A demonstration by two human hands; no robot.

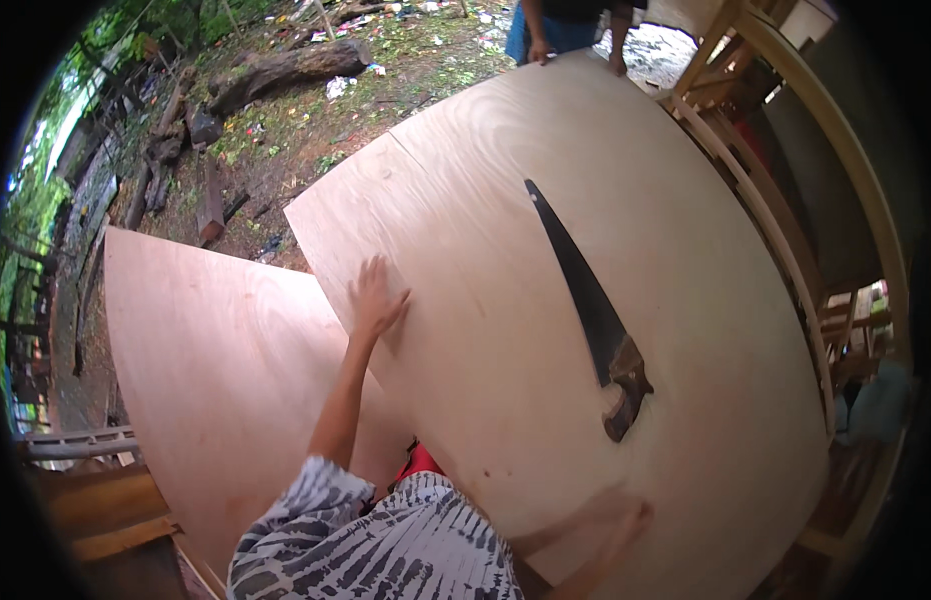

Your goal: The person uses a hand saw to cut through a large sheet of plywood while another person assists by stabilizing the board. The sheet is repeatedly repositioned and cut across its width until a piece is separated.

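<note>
Plywood sheet (pixel 705 300): one apparent slit (pixel 405 150) at the far-left edge, remainder seemingly uncut. Your saw (pixel 583 290) lies mid-sheet, unheld. Your left hand (pixel 378 300) spreads beside the left edge; your right hand (pixel 628 526) is too blurred to read.

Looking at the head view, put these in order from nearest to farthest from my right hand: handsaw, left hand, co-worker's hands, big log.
From your right hand:
1. Handsaw: just ahead, lying on the upper plywood sheet.
2. Left hand: ahead and left, near the sheet's left edge.
3. Co-worker's hands: at the sheet's far edge.
4. Log: beyond the sheet, upper left.
</note>
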